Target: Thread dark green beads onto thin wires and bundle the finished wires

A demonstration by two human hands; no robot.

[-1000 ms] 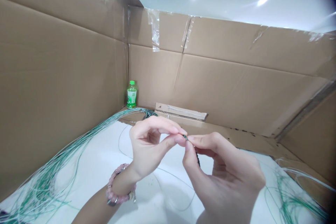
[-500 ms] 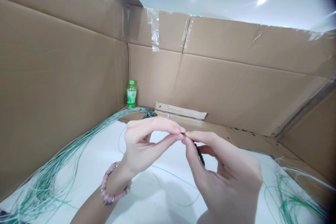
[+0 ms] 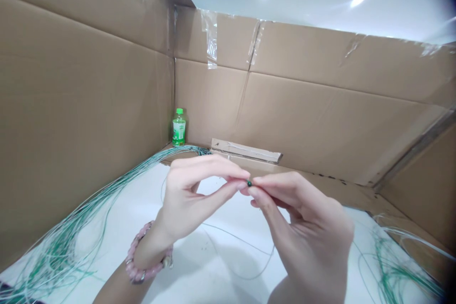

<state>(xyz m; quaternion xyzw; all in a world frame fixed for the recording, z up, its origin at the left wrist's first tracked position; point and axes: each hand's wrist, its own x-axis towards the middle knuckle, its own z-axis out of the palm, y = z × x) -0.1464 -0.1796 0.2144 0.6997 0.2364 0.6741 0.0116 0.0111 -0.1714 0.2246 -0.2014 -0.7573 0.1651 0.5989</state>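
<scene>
A small dark green bead [image 3: 249, 183] shows between the fingertips of both hands, above the white work surface [image 3: 192, 270]. My left hand [image 3: 199, 190], with a pink beaded bracelet [image 3: 144, 266] at its wrist, pinches at the bead's left side with thumb and index finger. From the right, my right hand [image 3: 306, 228] pinches against it, its other fingers curled behind. The fingertips nearly meet, so how much each grips is partly hidden. Below the hands, a thin cord [image 3: 237, 238] lies in a loop on the surface and passes behind my right hand.
Cardboard walls [image 3: 302, 118] enclose the surface. A green-capped bottle [image 3: 178, 128] stands in the far left corner. Long bundles of green and white cords [image 3: 117, 187] run along the left side, and more green cords [image 3: 395, 266] lie at the right. A cardboard strip [image 3: 245, 151] rests at the back.
My right hand has turned and its fingertips have shifted slightly. The black beaded strand seen below its fingers is now out of sight, and the dark green bead shows between the fingertips.
</scene>
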